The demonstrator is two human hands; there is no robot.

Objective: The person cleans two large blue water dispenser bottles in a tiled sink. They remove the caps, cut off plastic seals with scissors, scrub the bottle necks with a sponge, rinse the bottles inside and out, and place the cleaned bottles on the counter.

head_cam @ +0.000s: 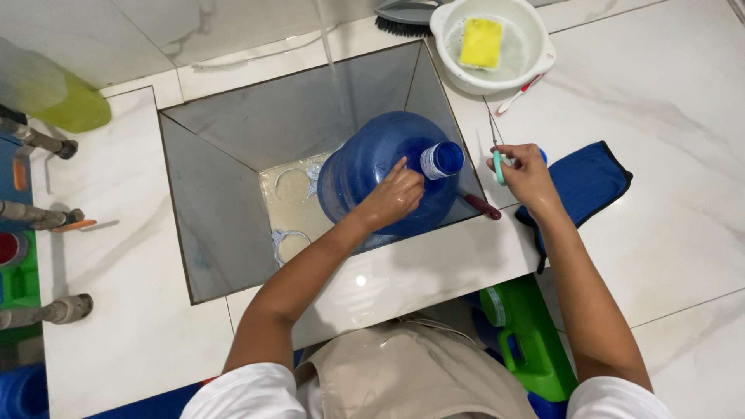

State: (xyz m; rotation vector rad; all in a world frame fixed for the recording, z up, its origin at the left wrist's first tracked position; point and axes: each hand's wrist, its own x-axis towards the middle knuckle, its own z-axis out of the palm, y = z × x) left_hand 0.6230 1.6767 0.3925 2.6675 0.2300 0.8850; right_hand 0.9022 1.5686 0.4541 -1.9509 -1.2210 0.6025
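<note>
Fingers (pixel 403 172) of the person's left hand (pixel 394 195) are spread and pressed flat on the shoulder of a big blue water bottle (pixel 372 174), the index finger stretched toward its neck; they rest on it rather than clamp it. That bottle lies tilted inside a deep square sink (pixel 225 225) sunk into the white marble counter (pixel 124 326), its open mouth (pixel 446 159) pointing up toward the sink's right edge. Thin water streams down from above into the sink behind the bottle. Off to the right, the right hand (pixel 528 174) is curled shut around the teal handle of a pair of scissors (pixel 497 151), blades pointing away, over the counter just beside the sink rim. Under that hand lies a dark blue cloth (pixel 590 182). A red-handled tool (pixel 483 206) sits on the rim between the two hands. Farther back stands a white basin (pixel 535 54) holding a yellow sponge (pixel 481 43), a toothbrush (pixel 518 95) leaning against it, a grey brush (pixel 403 15) beside it. A green jug (pixel 531 334) stands below the counter edge
</note>
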